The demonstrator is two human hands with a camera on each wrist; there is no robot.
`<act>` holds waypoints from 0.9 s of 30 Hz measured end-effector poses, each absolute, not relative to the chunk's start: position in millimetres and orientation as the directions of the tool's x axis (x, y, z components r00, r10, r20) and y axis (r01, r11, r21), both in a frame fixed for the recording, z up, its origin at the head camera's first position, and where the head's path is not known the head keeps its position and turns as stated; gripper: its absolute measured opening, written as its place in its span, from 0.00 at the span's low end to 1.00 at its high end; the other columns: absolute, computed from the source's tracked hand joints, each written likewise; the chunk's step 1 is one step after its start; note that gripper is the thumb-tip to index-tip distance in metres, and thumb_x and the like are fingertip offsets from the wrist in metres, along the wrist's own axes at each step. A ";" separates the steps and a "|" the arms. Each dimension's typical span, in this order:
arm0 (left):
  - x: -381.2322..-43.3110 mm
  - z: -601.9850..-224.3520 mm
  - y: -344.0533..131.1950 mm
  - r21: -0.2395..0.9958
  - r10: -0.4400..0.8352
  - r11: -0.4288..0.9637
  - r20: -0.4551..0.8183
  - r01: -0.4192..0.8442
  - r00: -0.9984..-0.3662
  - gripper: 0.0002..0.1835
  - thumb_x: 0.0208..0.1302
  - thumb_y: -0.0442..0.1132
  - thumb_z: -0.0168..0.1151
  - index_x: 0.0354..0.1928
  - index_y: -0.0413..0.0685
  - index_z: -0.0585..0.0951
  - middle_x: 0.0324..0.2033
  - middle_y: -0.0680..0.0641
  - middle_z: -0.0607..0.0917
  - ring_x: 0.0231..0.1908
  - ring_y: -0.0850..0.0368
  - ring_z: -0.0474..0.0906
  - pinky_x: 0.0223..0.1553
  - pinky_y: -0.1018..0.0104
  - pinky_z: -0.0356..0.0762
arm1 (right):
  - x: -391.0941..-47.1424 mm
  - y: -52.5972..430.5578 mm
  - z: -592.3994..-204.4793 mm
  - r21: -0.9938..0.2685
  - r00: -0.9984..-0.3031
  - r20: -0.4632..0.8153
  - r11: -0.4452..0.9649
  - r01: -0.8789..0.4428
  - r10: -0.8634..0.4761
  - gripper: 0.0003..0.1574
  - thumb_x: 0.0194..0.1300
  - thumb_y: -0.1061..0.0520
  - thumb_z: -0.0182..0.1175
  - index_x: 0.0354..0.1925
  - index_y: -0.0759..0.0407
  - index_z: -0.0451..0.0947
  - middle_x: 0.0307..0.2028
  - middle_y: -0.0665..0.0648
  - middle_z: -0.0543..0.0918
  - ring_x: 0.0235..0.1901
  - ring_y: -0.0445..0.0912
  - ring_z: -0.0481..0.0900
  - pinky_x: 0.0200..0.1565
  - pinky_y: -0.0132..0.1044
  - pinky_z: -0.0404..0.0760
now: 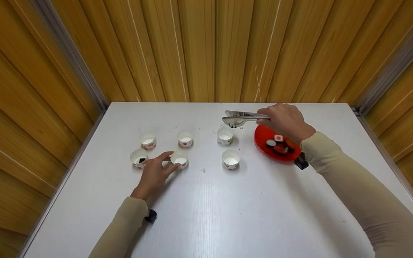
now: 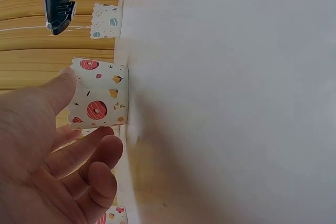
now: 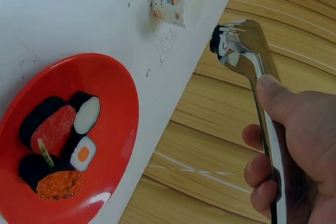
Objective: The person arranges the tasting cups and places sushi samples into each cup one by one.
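Note:
My left hand (image 1: 154, 175) is at a white paper baking cup (image 1: 179, 162) in the front row, thumb and index finger around its sides. In the left wrist view the thumb lies against the printed wall of this cup (image 2: 100, 95), and the other fingers curl loosely below. My right hand (image 1: 285, 121) grips metal tongs (image 1: 247, 116) above the back right cup (image 1: 225, 137). A small black-and-white sushi piece (image 3: 216, 40) is caught between the tongs' ends. Below the right hand sits a red plate (image 3: 123, 90) of several toy sushi pieces.
Left of my left hand stands a cup (image 1: 137, 157) with a dark piece inside. Two more cups, one far left (image 1: 148, 142) and one beside it (image 1: 185, 139), form the back row. Another cup (image 1: 231, 161) stands front right. Wood-pattern panels (image 1: 199, 50) border the white table (image 1: 210, 215).

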State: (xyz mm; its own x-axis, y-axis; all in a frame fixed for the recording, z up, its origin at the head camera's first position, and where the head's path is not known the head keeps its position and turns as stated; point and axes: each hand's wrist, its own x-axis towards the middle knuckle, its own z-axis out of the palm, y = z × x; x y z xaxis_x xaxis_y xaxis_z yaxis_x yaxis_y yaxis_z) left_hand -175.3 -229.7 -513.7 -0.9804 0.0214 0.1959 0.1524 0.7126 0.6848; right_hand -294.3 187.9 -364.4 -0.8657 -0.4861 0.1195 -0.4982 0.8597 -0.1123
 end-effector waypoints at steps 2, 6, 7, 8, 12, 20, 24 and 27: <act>-175.4 -513.9 -230.4 0.685 0.023 0.712 0.199 0.155 -0.980 0.30 0.66 0.51 0.71 0.65 0.46 0.80 0.49 0.42 0.89 0.39 0.48 0.81 0.57 0.47 0.75 | -294.0 181.3 -364.3 -0.115 -0.858 0.123 0.851 -0.512 -0.499 0.18 0.69 0.49 0.69 0.55 0.50 0.86 0.33 0.51 0.88 0.25 0.47 0.75 0.23 0.38 0.70; -174.8 -513.5 -231.1 0.680 0.029 0.715 0.208 0.166 -0.978 0.30 0.66 0.51 0.72 0.66 0.46 0.80 0.49 0.43 0.89 0.24 0.56 0.67 0.51 0.50 0.75 | -292.8 168.0 -365.1 -0.103 -0.832 0.148 0.828 -0.550 -0.534 0.13 0.69 0.49 0.69 0.50 0.48 0.87 0.28 0.49 0.86 0.23 0.47 0.73 0.22 0.38 0.67; -174.5 -513.3 -231.1 0.680 0.032 0.713 0.211 0.170 -0.977 0.30 0.66 0.51 0.72 0.66 0.46 0.80 0.49 0.42 0.89 0.21 0.57 0.63 0.49 0.51 0.74 | -292.3 164.8 -365.4 -0.097 -0.825 0.154 0.823 -0.560 -0.543 0.12 0.68 0.49 0.69 0.49 0.47 0.87 0.27 0.49 0.85 0.23 0.46 0.73 0.22 0.38 0.66; -174.3 -513.2 -231.2 0.679 0.034 0.714 0.214 0.174 -0.976 0.30 0.66 0.51 0.72 0.66 0.46 0.80 0.49 0.43 0.89 0.20 0.58 0.60 0.48 0.51 0.74 | -292.0 161.6 -365.9 -0.094 -0.818 0.160 0.817 -0.569 -0.552 0.11 0.68 0.49 0.70 0.48 0.47 0.87 0.27 0.49 0.85 0.22 0.46 0.73 0.22 0.38 0.66; -174.3 -513.1 -231.5 0.676 0.038 0.713 0.227 0.186 -0.973 0.29 0.66 0.51 0.72 0.65 0.45 0.80 0.49 0.42 0.89 0.27 0.55 0.74 0.51 0.50 0.75 | -289.6 147.7 -366.7 -0.110 -0.804 0.155 0.799 -0.591 -0.574 0.12 0.67 0.49 0.70 0.49 0.48 0.88 0.29 0.48 0.86 0.23 0.46 0.74 0.23 0.38 0.68; -176.0 -512.8 -230.7 0.667 0.028 0.723 0.232 0.180 -0.972 0.29 0.65 0.50 0.73 0.65 0.45 0.80 0.49 0.41 0.89 0.57 0.40 0.81 0.62 0.41 0.70 | -284.2 122.3 -367.4 -0.124 -0.784 0.133 0.774 -0.621 -0.607 0.16 0.67 0.47 0.70 0.52 0.47 0.88 0.30 0.48 0.87 0.25 0.47 0.76 0.28 0.39 0.74; -175.6 -512.3 -229.2 0.670 0.026 0.723 0.216 0.167 -0.976 0.29 0.66 0.50 0.72 0.65 0.45 0.80 0.49 0.41 0.89 0.57 0.38 0.80 0.63 0.40 0.68 | -282.3 111.3 -368.4 -0.121 -0.771 0.117 0.761 -0.637 -0.626 0.15 0.68 0.47 0.69 0.51 0.47 0.87 0.28 0.48 0.85 0.24 0.46 0.75 0.27 0.38 0.74; -176.0 -512.0 -228.1 0.663 0.025 0.730 0.214 0.164 -0.976 0.30 0.65 0.51 0.72 0.65 0.46 0.80 0.49 0.42 0.89 0.57 0.38 0.79 0.63 0.40 0.67 | -281.7 104.0 -369.5 -0.118 -0.758 0.110 0.749 -0.652 -0.643 0.12 0.69 0.47 0.68 0.49 0.47 0.87 0.27 0.48 0.83 0.24 0.46 0.73 0.26 0.38 0.72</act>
State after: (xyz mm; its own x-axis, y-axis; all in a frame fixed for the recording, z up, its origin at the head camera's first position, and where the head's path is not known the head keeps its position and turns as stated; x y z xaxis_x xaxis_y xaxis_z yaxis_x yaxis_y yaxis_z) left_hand -176.0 -228.1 -512.0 -0.9765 0.0249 0.2143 0.1642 0.7301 0.6633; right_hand -281.7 104.0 -369.5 -0.7582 -0.6427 0.1101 -0.6520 0.7490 -0.1180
